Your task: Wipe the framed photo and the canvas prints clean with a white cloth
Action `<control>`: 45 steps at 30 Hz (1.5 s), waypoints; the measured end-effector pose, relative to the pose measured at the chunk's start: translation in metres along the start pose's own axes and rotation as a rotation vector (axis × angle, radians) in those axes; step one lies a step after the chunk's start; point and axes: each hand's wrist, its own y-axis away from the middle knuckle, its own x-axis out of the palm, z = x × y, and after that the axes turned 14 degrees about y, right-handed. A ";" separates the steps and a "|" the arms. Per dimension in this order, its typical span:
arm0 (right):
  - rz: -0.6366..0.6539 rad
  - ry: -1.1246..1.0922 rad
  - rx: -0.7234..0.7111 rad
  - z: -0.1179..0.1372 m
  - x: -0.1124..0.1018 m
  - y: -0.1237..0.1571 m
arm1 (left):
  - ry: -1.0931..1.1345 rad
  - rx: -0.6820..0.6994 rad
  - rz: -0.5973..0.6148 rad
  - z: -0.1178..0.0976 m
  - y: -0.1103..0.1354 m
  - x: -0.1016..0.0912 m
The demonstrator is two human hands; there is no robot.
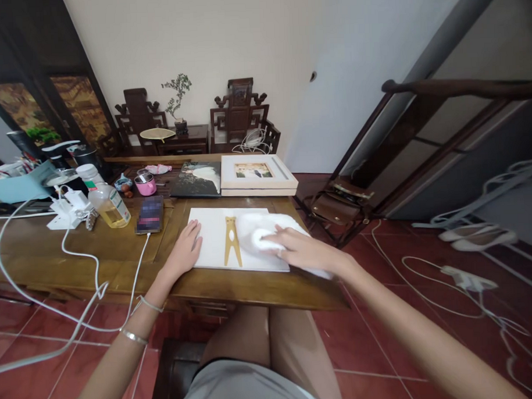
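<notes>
On the wooden table lies a flat white sheet or board (210,248). A golden-yellow, long-legged animal figure (231,247) with a white oval in its middle is on it. My left hand (185,247) rests on the board's left edge, fingers stretched out and holding nothing. My right hand (296,245) is over the board's right side, fingers closed on a soft white wad (264,238), blurred, perhaps cotton or stuffing. More white fluffy material (293,222) spreads under and behind this hand, covering the board's right edge.
Behind the board are a cream photo box (259,191) and a dark album (195,180). To the left stand a charging phone (149,215), a bottle of yellow liquid (111,206), a pink cup (145,183) and a white power strip (66,217). White cables trail over the table's front edge.
</notes>
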 end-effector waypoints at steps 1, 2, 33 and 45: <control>0.051 -0.013 0.006 0.005 -0.003 0.014 | -0.003 0.002 0.000 0.000 0.000 0.000; 0.099 -0.029 0.012 0.009 -0.006 0.026 | -0.004 0.005 0.000 0.000 0.000 0.001; -0.074 0.034 -0.255 0.078 0.020 0.013 | -0.001 0.012 0.000 0.002 -0.001 0.001; -0.144 0.157 -0.096 0.048 0.022 -0.079 | 0.013 0.001 0.011 0.000 -0.001 -0.002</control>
